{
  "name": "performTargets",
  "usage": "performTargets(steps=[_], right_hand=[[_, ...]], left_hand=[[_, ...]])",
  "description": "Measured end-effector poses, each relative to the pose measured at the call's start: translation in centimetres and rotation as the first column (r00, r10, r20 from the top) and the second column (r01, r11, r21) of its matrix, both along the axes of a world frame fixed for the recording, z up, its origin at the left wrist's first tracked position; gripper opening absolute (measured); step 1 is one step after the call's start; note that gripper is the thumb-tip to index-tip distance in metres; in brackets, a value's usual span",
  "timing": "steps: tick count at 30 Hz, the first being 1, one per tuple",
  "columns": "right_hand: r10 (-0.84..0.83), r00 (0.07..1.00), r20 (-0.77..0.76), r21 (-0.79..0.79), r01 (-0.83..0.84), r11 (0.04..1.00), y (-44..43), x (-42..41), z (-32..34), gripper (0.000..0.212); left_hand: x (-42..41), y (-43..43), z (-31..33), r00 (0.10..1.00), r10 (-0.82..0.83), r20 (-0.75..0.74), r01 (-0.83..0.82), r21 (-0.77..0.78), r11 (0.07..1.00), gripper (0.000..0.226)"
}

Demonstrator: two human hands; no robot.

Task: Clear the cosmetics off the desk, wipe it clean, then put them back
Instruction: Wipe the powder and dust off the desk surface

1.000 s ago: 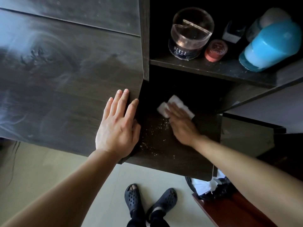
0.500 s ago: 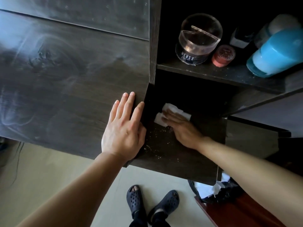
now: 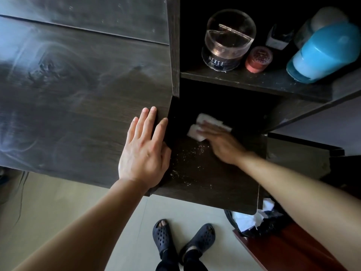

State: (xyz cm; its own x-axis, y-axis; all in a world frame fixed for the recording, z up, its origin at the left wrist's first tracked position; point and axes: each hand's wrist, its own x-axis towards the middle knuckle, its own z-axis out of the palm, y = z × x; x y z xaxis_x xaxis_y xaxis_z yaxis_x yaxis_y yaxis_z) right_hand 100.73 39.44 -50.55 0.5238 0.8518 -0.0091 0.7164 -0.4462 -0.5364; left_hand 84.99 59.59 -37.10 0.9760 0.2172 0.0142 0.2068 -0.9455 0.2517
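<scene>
Wipe: a white folded wipe (image 3: 195, 133) lies toward the back of the low shelf board (image 3: 214, 182) of the dark desk, partly under the right fingers.
Right hand: the right hand (image 3: 222, 145), blurred, lies flat with its fingers stretched out, pressing the wipe down.
Specks: pale crumbs (image 3: 187, 159) are scattered on the board just in front of the wipe.
Left hand: the left hand (image 3: 144, 151) rests palm-down, fingers straight, on the desk top (image 3: 78, 94) at its right edge.
Cosmetics: the upper shelf (image 3: 254, 81) holds a clear round jar (image 3: 227, 42), a small red pot (image 3: 258, 59) just beside it, and a blue bottle (image 3: 322, 53) at the right.
Floor: dark sandals (image 3: 164, 237).
</scene>
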Motion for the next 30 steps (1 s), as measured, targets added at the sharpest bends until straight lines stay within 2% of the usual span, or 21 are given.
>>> performTargets(steps=[2,4,6,8,11,12,13,16,17,19,21,23,25,26,28,30], right_hand=[[-0.264,0.965,-0.005,-0.004,0.264,0.965,-2.3,3.1,0.1,0.043],[-0.502,0.865,-0.017,-0.013,0.502,0.865,-2.4,4.1,0.3,0.041],[-0.586,0.803,-0.111,0.021,0.591,0.806,-0.5,1.1,0.9,0.035],[-0.492,0.847,-0.202,0.006,0.504,0.864,0.7,-5.5,1.4,0.032],[-0.254,0.946,-0.201,0.089,0.276,0.957,-1.2,-14.0,1.4,0.027],[-0.267,0.943,-0.2,0.113,0.293,0.949,-1.6,-14.3,1.5,0.024],[-0.37,0.894,-0.254,0.127,0.41,0.903,-2.0,-13.3,1.4,0.022],[-0.654,0.743,-0.142,0.07,0.667,0.742,-1.3,-5.3,1.7,0.022],[-0.681,0.715,-0.159,0.051,0.695,0.717,-0.4,-2.8,1.6,0.022],[-0.693,0.718,-0.071,0.006,0.695,0.719,1.0,-0.6,1.1,0.027],[-0.603,0.789,-0.114,-0.03,0.604,0.796,3.6,-2.6,1.1,0.028],[-0.419,0.879,-0.228,-0.015,0.427,0.904,4.2,-7.3,1.2,0.026],[-0.204,0.956,-0.21,-0.079,0.191,0.978,2.1,-11.7,1.0,0.034],[-0.144,0.972,-0.185,-0.091,0.129,0.988,0.2,-12.6,0.9,0.039],[-0.205,0.973,-0.11,-0.047,0.201,0.979,-3.6,-11.4,0.9,0.047],[-0.423,0.897,0.124,-0.045,0.431,0.901,-6.8,-8.5,0.9,0.045]], left_hand=[[0.1,0.0,0.0,1.0,-0.001,0.007,0.001,-0.001,1.0,0.058],[0.2,0.0,-0.1,1.0,0.002,0.01,-0.002,0.0,1.0,0.058],[0.1,0.1,-0.3,1.0,0.009,0.01,-0.009,0.0,1.0,0.058],[-0.2,0.1,-0.3,1.0,0.01,0.006,-0.01,-0.001,1.0,0.058],[-0.2,-0.1,-0.3,1.0,0.007,0.018,-0.007,-0.012,1.0,0.058],[-0.1,-0.2,-0.2,1.0,0.007,0.025,-0.007,-0.013,1.0,0.058],[0.1,-0.2,-0.1,1.0,0.007,0.031,-0.007,-0.016,1.0,0.058],[0.5,0.0,-0.1,0.999,0.011,0.047,-0.011,-0.02,1.0,0.058],[0.5,0.0,-0.1,0.999,0.011,0.048,-0.01,-0.022,1.0,0.058],[0.2,0.0,-0.3,0.999,0.008,0.04,-0.007,-0.024,1.0,0.058],[0.0,0.1,-0.5,0.999,0.002,0.036,-0.002,-0.017,1.0,0.058],[-0.2,0.1,-0.5,0.999,-0.005,0.035,0.006,-0.017,1.0,0.058],[-0.1,0.2,-0.5,0.999,-0.007,0.033,0.007,-0.018,1.0,0.058],[-0.1,0.2,-0.4,0.999,-0.006,0.033,0.006,-0.018,1.0,0.058],[0.0,0.2,-0.3,0.999,-0.005,0.038,0.006,-0.017,1.0,0.058],[0.1,0.4,-0.4,0.999,-0.009,0.041,0.009,-0.011,1.0,0.057]])
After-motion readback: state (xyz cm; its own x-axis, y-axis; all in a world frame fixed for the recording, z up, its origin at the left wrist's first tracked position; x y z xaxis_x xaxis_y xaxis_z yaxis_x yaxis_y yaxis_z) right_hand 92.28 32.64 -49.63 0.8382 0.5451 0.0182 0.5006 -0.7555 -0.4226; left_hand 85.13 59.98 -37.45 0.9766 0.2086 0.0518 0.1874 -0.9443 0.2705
